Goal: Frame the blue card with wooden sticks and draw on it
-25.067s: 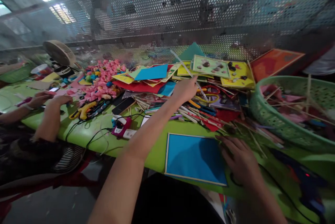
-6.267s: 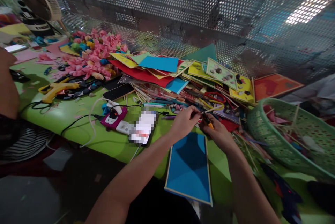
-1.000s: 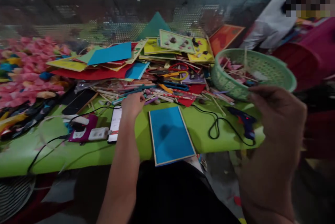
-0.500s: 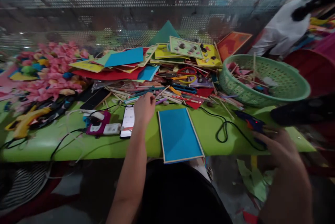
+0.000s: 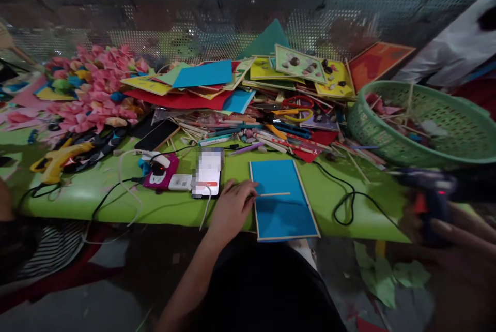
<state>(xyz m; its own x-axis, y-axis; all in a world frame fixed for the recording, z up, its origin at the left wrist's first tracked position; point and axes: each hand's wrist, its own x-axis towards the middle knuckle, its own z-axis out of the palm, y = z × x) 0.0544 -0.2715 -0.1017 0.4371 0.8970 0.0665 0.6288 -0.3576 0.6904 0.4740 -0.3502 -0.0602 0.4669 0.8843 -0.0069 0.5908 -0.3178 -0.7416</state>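
My left hand [image 5: 232,207] rests at the near edge of the green table [image 5: 116,192], pinching a thin wooden stick [image 5: 273,194] that lies across a blue card framed with sticks [image 5: 282,198]. Off the table's right end, my right hand [image 5: 461,249] is blurred low in the view, wrapped around a dark blue glue gun [image 5: 432,192] with a red light. The gun's black cord [image 5: 344,197] loops over the table toward the card.
A phone [image 5: 208,171] and a pink charger [image 5: 160,171] lie left of the card. Behind are sticks, scissors [image 5: 296,107], coloured cards and pink paper flowers [image 5: 93,94]. A green basket [image 5: 422,122] stands at the right, a yellow glue gun [image 5: 54,161] at the left.
My left hand pulled back from the stick pile with one stick and laid it across the blue card. My right hand dropped to the blue glue gun and lifted it off the table.
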